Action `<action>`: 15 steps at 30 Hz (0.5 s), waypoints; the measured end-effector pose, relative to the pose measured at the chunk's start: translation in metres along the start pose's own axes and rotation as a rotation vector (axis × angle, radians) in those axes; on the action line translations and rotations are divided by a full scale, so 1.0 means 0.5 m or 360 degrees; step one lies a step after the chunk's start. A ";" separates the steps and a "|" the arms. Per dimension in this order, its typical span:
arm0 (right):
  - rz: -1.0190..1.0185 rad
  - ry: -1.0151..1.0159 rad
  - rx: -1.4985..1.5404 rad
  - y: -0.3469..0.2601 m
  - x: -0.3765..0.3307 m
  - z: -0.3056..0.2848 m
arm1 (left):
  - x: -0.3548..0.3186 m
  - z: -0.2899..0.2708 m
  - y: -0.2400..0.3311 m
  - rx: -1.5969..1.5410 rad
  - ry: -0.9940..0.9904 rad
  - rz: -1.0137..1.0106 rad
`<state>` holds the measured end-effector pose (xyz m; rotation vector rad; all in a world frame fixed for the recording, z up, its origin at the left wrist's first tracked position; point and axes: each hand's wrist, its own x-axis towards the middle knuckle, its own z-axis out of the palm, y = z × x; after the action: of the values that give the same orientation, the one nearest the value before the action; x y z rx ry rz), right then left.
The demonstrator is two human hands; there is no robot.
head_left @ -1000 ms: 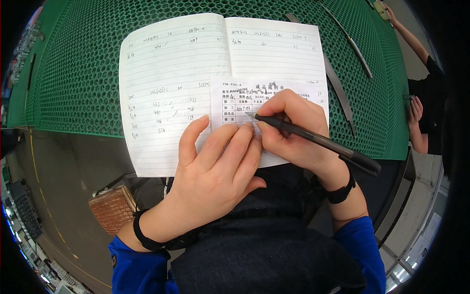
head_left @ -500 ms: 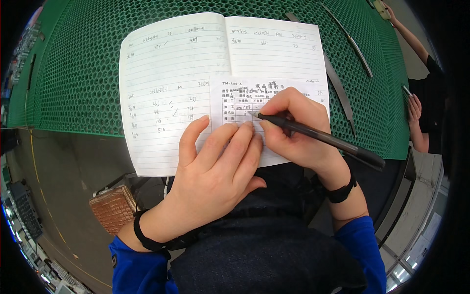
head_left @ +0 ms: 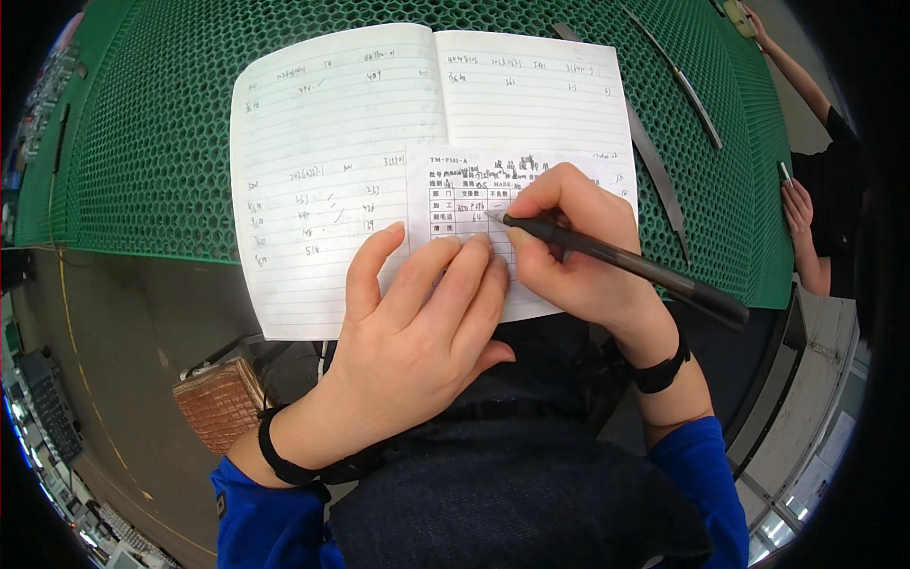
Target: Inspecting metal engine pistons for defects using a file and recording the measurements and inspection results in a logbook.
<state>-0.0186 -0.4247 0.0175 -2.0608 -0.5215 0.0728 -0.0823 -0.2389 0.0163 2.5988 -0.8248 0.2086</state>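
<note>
An open lined notebook (head_left: 332, 161) with handwritten entries lies on a green honeycomb mat (head_left: 142, 142), its near edge hanging over my lap. A small printed form slip (head_left: 455, 190) rests on its right page. My left hand (head_left: 417, 332) lies flat on the notebook's lower edge and the slip, fingers spread, holding them down. A black pen (head_left: 616, 266) is gripped in my right hand (head_left: 569, 247), its tip touching the table printed on the slip. Both wrists wear black bands below blue sleeves.
Two long grey metal strips (head_left: 654, 161) lie on the mat at the right. Another person's arm and hands (head_left: 801, 209) are at the right edge. A brown woven stool (head_left: 218, 403) stands on the grey floor at lower left.
The pen tip has shifted slightly on the slip. My left hand stays put on the notebook.
</note>
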 end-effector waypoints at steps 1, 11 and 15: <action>-0.0069 -0.0040 -0.0030 0.003 0.003 -0.002 | 0.000 0.000 0.000 -0.0002 -0.0001 0.0000; -0.0030 0.0147 0.0092 0.016 -0.012 -0.008 | -0.001 0.001 -0.003 0.0039 -0.0016 0.0046; -0.0016 0.0237 0.0184 0.017 -0.020 -0.028 | 0.000 0.000 -0.003 0.0031 -0.0021 0.0041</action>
<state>-0.0215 -0.4438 0.0163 -1.9329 -0.4256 -0.0550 -0.0815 -0.2378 0.0161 2.6114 -0.8651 0.2082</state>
